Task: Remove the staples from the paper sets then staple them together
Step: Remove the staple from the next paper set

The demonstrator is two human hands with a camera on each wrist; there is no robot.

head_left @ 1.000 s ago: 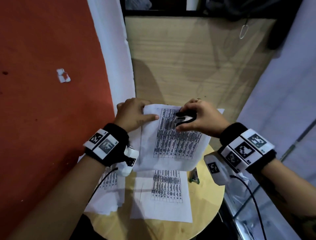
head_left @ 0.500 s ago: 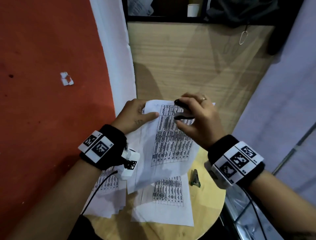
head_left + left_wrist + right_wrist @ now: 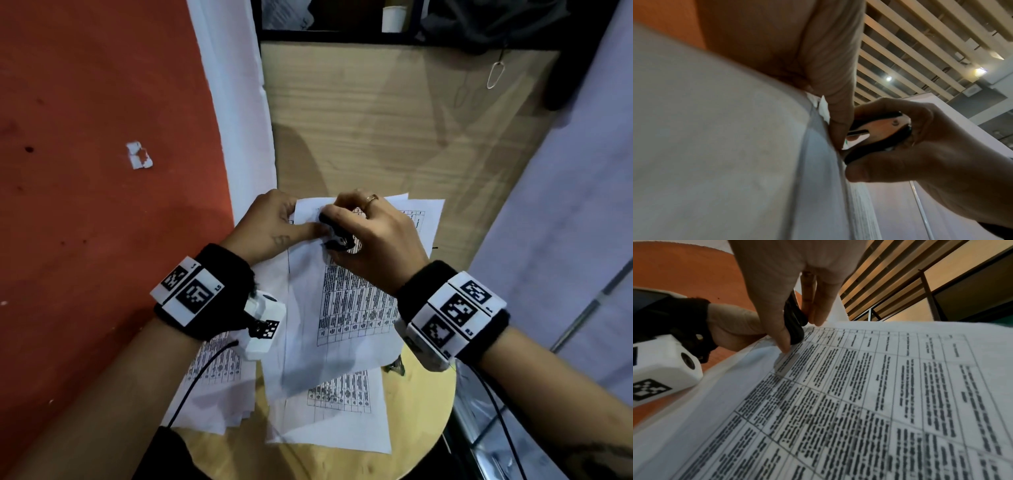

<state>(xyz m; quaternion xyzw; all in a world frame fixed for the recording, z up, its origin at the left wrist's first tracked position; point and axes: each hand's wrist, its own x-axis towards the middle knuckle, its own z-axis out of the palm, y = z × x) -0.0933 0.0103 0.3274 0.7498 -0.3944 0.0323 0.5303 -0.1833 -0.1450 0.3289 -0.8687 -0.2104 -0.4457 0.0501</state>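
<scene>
Loose printed sheets [image 3: 332,421] flat on the round worktop [image 3: 416,418], above them a lifted paper set [image 3: 346,308] with its long axis running away from the person, left hand [image 3: 270,222] pinching its far left corner, right hand [image 3: 373,236] gripping a black staple remover [image 3: 337,236] pointed left into that corner.

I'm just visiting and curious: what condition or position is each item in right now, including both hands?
Left hand: pinches the top corner of the held paper set.
Right hand: grips the staple remover.
Staple remover: at that corner, jaws apart.
Held paper set: lifted, tilted above the table.
Paper set below: flat on the round table.
Left paper stack: lying fanned, overhanging the table's edge.
</scene>
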